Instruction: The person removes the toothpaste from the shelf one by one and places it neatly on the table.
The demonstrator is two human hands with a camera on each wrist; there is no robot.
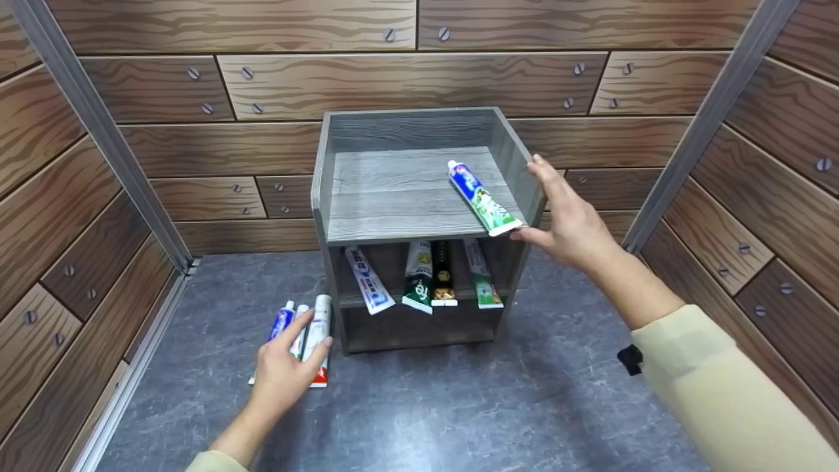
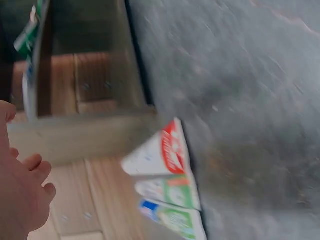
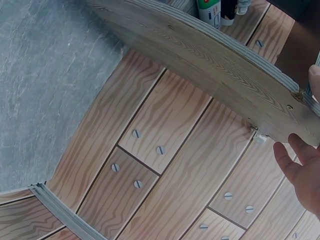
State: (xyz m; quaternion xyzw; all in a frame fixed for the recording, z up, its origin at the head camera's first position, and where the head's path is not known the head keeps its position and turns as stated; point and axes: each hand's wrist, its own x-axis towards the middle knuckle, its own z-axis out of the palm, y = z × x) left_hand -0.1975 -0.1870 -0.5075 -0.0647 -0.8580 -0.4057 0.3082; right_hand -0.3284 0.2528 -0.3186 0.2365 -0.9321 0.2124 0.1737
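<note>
My left hand (image 1: pixel 285 367) is over three toothpaste tubes on the floor, fingers spread and nothing gripped. These are a blue-capped tube (image 1: pixel 281 321), a slim white tube (image 1: pixel 298 344) and a white tube with a red end (image 1: pixel 320 328). In the left wrist view the red-ended tube (image 2: pixel 172 150) lies beside the other two, apart from the fingers. At the small grey shelf unit (image 1: pixel 406 196), my right hand (image 1: pixel 577 229) spans the right side panel, fingers outside and thumb by the front edge. Just inside, a blue-and-green toothpaste tube (image 1: pixel 484 200) lies on the top, its flat end near the thumb.
On the middle shelf lie a white-and-blue tube (image 1: pixel 368 278), a dark green-ended tube (image 1: pixel 418 278), a black-and-gold tube (image 1: pixel 444 275) and a green-and-white tube (image 1: pixel 484 275). Wood-patterned walls (image 1: pixel 419 85) stand behind and to both sides of the grey floor (image 1: pixel 419 413).
</note>
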